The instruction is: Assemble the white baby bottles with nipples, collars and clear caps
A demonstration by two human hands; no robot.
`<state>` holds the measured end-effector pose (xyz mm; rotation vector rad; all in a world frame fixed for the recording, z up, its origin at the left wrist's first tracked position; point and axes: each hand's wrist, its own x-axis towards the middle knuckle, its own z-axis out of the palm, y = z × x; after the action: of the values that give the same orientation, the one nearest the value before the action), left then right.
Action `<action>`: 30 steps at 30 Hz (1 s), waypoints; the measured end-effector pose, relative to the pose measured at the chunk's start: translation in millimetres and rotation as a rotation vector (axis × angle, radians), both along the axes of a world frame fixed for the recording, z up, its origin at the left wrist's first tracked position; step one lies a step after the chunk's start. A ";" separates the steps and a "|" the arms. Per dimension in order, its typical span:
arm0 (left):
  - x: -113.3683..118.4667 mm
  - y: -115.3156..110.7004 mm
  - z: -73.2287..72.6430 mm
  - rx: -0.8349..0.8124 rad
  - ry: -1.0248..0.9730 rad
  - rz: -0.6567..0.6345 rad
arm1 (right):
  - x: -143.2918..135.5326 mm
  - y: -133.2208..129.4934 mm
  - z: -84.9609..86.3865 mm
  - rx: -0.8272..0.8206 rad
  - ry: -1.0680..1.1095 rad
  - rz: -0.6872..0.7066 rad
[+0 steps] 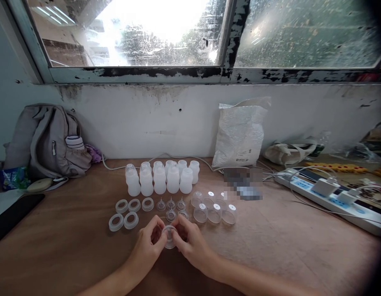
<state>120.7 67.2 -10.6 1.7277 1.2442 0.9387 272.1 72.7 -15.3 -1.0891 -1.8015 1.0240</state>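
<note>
My left hand (150,240) and my right hand (192,242) meet near the front of the table. Between their thumbs and fingertips they pinch a translucent bottle ring (170,246), with thumbs pressed in at its centre. Whether a teat sits inside it cannot be made out. Just beyond my fingers stand several clear bottle teats (170,204). More translucent rings (130,227) lie to the left. On the right are several clear domed caps (214,215), most with a white spot on top. White baby bottles (160,183) stand in rows behind, some with clear tops.
A grey backpack (48,139) leans at the back left, beside a green-blue packet (15,178). A white plastic bag (240,133) stands against the wall. A power strip (326,197) with plugs and cables runs along the right. A dark flat object (16,216) lies on the left.
</note>
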 end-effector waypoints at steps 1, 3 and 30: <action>-0.3 0.9 -1.5 -0.006 -0.018 0.011 | 0.1 0.0 0.4 -0.002 0.009 0.003; -1.0 2.3 -4.9 -0.015 -0.060 0.019 | 0.3 -0.7 2.4 0.009 0.028 0.018; 0.7 -5.0 -3.1 0.047 0.064 -0.007 | -2.4 -4.9 1.8 0.038 0.056 0.043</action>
<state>121.4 62.2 -13.7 1.8106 1.2657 0.9214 269.7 67.8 -13.5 -0.9928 -1.7997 1.0317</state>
